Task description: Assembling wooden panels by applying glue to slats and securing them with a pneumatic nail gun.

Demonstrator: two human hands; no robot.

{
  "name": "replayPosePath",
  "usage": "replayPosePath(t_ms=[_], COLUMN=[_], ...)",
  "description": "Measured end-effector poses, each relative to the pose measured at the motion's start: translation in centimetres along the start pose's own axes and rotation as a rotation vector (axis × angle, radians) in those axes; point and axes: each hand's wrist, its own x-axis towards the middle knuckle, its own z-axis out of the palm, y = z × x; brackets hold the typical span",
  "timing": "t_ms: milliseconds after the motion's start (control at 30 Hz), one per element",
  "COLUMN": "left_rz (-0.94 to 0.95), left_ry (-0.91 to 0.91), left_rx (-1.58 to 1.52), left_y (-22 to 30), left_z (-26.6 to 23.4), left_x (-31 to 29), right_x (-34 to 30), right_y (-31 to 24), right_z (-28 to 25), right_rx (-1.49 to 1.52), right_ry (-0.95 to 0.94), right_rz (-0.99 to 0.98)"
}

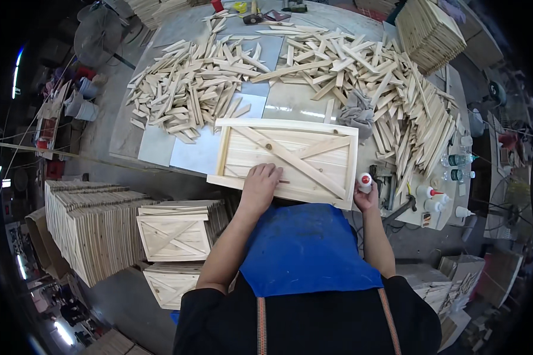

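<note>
A pale wooden panel point(249, 155) lies at the table's front edge, with a raised frame and a long diagonal strip point(296, 161). A shorter strip point(326, 147) meets that diagonal from the upper right. My left hand point(263, 183) rests on the panel's lower left part, fingers extended over the boards; whatever is under the palm is hidden. Beside the panel's right end, my right hand point(366, 196) is closed around a white squeeze bottle point(365, 183), its red tip facing up.
Loose wood strips point(189, 83) cover the table's far side, with another heap point(414, 112) at right. A grey rag point(356, 112) lies behind the panel. White bottles point(433, 198) and a hammer point(401, 208) are at right. Stacked panels point(95, 231) stand on the floor at left.
</note>
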Motion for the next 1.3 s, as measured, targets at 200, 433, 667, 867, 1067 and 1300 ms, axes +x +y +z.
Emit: replayPosePath(t_ms=[200, 433, 667, 867, 1067, 1300], left_rz=[0.003, 0.0, -0.068, -0.134, -0.078, 0.076], left_ry=[0.016, -0.007, -0.039, -0.02, 0.091, 0.022], left_rx=[-0.043, -0.036, -0.042, -0.055, -0.051, -0.082], left_y=[-0.9, -2.0, -2.5, -2.7, -2.8, -3.5], left_z=[-0.3, 0.1, -0.3, -0.4, -1.2, -3.8], left_x=[1.6, 2.3, 2.0, 2.3, 2.8, 1.9], right_x=[-2.9, -4.5, -6.4, -6.1, -7.5, -12.2], right_y=[0.4, 3.5, 4.1, 4.3, 2.5, 3.9], right_z=[0.0, 2.1, 1.3, 1.1, 3.3, 8.7], right_rx=[0.047, 0.05, -0.01, -0.048, 0.059, -0.122], right_ry=[0.001, -0.033, -0.067, -0.048, -0.241, -0.363], right_rz=[-0.064, -0.111, -0.142, -0.177, -0.063, -0.303])
